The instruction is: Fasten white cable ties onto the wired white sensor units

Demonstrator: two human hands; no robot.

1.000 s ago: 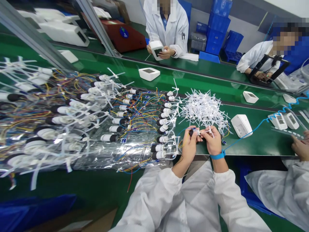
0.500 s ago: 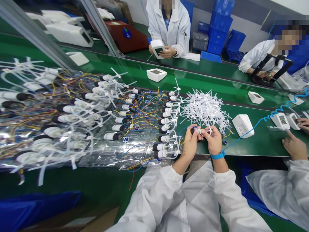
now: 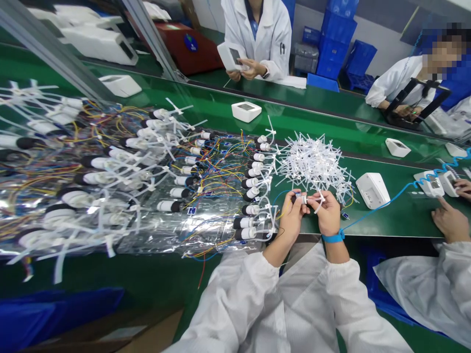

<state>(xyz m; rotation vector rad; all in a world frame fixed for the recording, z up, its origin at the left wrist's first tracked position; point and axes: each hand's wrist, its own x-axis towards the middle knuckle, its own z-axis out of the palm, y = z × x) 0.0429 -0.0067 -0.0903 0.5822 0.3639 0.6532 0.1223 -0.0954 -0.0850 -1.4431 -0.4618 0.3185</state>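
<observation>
At the bench edge, my left hand is closed around a small cylindrical pump motor with a white end; the fingers cover most of it. Close against it, my right hand pinches a thin white branched tube by its end, which meets or nearly meets the motor's tip; the exact contact is hidden. Right behind the hands lies a pile of white branched tubes. Left of them runs a column of white-and-black pump motors with tubes fitted and coloured wires.
Clear plastic sheeting with many more wired motors covers the left bench. A white device housing stands at right, behind the blue coiled cord to my wristband. On the green conveyor sits another white device. Co-workers' hands are opposite and at right.
My hands keep almost the same pose, the motor and tube still together. White devices on the conveyor have shifted right. The co-worker opposite has tilted and moved the held device left.
</observation>
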